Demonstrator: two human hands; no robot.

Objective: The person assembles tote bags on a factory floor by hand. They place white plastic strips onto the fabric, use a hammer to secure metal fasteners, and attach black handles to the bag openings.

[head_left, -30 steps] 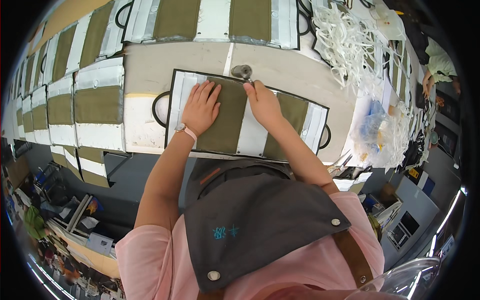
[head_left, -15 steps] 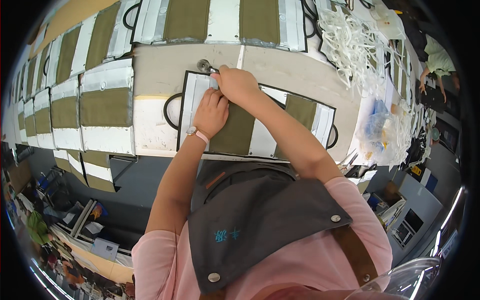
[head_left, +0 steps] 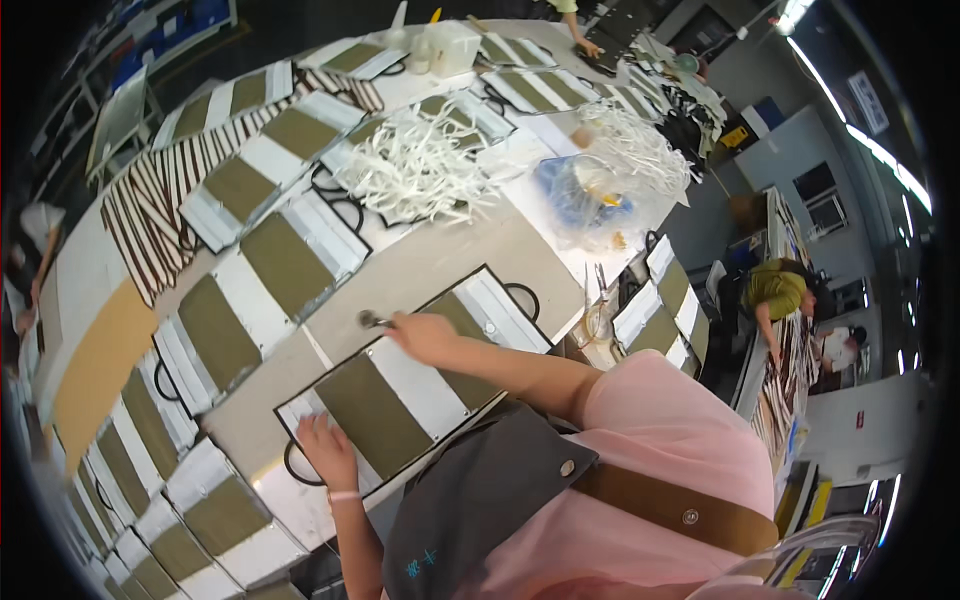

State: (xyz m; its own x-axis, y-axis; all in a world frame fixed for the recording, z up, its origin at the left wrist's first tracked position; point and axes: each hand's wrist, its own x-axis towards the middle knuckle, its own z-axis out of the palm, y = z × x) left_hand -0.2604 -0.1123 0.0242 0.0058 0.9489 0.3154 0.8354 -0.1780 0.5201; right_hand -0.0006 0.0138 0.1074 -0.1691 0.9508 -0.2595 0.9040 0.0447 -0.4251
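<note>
In front of me lies a flat panel [head_left: 362,412] with olive and white bands, dark edging and a black loop at each end. My left hand [head_left: 327,450] rests on its left end, fingers stretched out and apart, holding nothing. Over the panel's far edge, near its middle, my right hand [head_left: 424,338] is closed around the handle of a small metal tool [head_left: 372,319] with a round head. Motion softens the right hand, and I cannot make out what kind of tool it is.
Similar panels [head_left: 288,262] lie beyond and to the left. A heap of white strips [head_left: 425,165] and a clear plastic bag [head_left: 590,200] are farther back, with scissors [head_left: 597,285] near the right edge. Co-workers' hands [head_left: 590,47] and a person in green [head_left: 778,295] appear beyond.
My view has swung to the right. My hands have parted: the right has moved along the panel with the tool, and the left has flattened on its left end.
</note>
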